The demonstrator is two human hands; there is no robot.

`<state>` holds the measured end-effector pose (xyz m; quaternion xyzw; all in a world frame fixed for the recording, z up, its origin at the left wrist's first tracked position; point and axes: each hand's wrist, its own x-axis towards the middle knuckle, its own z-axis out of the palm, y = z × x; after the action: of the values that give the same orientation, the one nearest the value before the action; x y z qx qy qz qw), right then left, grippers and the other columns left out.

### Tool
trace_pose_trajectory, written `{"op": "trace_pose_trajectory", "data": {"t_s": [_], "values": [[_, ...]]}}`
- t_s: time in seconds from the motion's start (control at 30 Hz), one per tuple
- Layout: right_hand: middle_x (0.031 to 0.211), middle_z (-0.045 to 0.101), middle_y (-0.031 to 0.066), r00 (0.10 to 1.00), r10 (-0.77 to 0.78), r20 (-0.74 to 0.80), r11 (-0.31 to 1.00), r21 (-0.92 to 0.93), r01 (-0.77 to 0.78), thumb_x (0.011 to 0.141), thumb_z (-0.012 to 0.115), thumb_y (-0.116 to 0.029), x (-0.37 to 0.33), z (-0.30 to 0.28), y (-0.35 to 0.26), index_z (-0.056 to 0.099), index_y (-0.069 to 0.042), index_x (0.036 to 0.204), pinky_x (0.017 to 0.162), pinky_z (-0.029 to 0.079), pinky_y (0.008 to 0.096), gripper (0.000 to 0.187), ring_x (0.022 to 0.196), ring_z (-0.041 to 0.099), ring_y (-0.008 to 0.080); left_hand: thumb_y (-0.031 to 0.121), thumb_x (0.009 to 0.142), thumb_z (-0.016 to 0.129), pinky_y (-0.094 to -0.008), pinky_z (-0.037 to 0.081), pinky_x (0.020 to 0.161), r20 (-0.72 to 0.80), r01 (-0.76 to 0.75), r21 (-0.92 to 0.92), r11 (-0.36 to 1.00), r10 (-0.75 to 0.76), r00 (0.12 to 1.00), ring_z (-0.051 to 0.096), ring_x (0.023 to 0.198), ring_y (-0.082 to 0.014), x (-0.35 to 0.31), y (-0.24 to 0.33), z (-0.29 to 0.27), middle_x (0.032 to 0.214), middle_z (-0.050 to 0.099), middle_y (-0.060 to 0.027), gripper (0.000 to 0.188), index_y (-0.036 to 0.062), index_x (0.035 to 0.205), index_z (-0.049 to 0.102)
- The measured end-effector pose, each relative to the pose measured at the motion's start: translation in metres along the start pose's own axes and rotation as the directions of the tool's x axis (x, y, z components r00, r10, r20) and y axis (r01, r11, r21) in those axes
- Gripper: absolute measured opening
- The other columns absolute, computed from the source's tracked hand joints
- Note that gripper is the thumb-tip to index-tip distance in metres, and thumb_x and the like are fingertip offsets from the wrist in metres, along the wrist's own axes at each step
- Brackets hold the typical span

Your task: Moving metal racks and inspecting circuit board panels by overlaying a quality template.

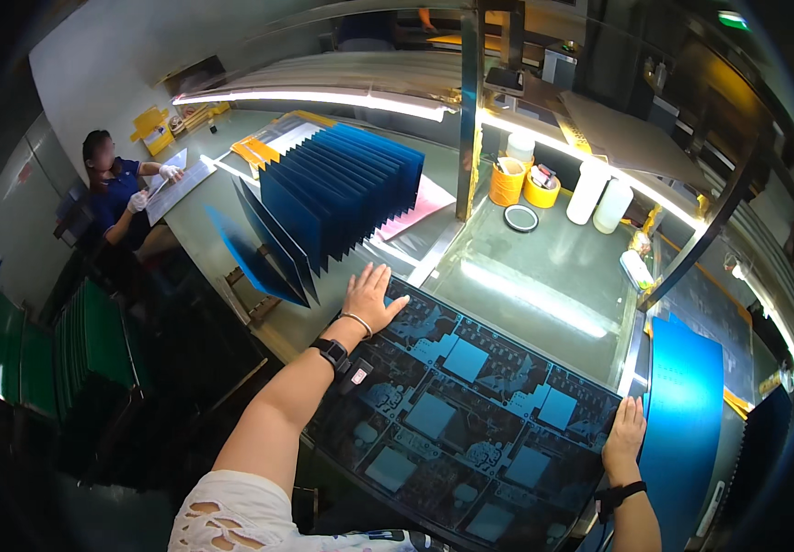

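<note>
A large dark circuit board panel (484, 385) with light blue rectangles and fine traces lies tilted in front of me, its near edge close to my body. My left hand (371, 296) holds its upper left edge, the thumb over the face and the fingers along the rim. On the right edge, my right hand (624, 434) grips with the fingers pointing up and the palm against the side. Just beyond my left hand stands a row of upright blue panels (342, 189), two of them leaning apart at the left. Right of my right hand is a bright blue sheet (687, 396).
Ahead is a green-topped bench (535, 267) under a lit metal frame with an upright post (471, 120). On it stand yellow tape rolls (507, 184), white bottles (586, 191) and a round dark lid (520, 218). Green panels (93, 336) stand lower left. A gloved person (126, 198) handles a sheet far left.
</note>
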<state>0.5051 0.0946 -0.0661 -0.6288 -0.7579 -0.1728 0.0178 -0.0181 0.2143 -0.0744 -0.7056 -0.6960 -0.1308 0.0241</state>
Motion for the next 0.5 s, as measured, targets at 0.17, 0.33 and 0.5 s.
{"op": "trace_pose_trajectory", "data": {"t_s": [0.17,0.33,0.5], "values": [[0.124,0.042,0.0176,0.999,0.040,0.010,0.998,0.038,-0.041,0.072,0.044,0.000,0.001,-0.004,0.003,0.041,0.007,0.120,0.097,0.029,0.0424,0.048,0.123,0.032,0.0332,0.046,0.084,0.045,-0.0484,0.022,0.102,-0.125,-0.065,0.121,0.991,0.080,0.989,0.032,0.124,-0.0303,0.006,0.006,0.003,0.132,0.037,-0.0167,0.063,0.0002,0.127,0.037],[0.129,0.037,0.0206,0.993,0.043,0.113,0.999,0.028,-0.047,0.071,0.043,0.000,-0.023,-0.028,-0.001,0.038,0.009,0.122,0.103,0.021,0.0461,0.051,0.125,0.028,0.0353,0.044,0.085,0.042,-0.0472,0.022,0.102,-0.118,-0.040,0.134,0.990,0.056,0.992,0.031,0.125,-0.0310,0.004,0.016,0.008,0.134,0.035,-0.0166,0.062,0.0002,0.128,0.036],[0.129,0.036,0.0245,0.978,-0.071,0.198,0.971,0.238,0.023,0.072,0.045,-0.008,-0.145,-0.091,-0.038,0.042,0.013,0.116,0.103,0.019,0.0512,0.049,0.126,0.025,0.0407,0.038,0.086,0.044,-0.0465,0.028,0.099,-0.205,-0.024,0.176,0.984,0.060,0.977,0.038,0.120,-0.0312,-0.002,0.008,0.009,0.128,0.043,-0.0159,0.053,-0.0007,0.122,0.043]]}}
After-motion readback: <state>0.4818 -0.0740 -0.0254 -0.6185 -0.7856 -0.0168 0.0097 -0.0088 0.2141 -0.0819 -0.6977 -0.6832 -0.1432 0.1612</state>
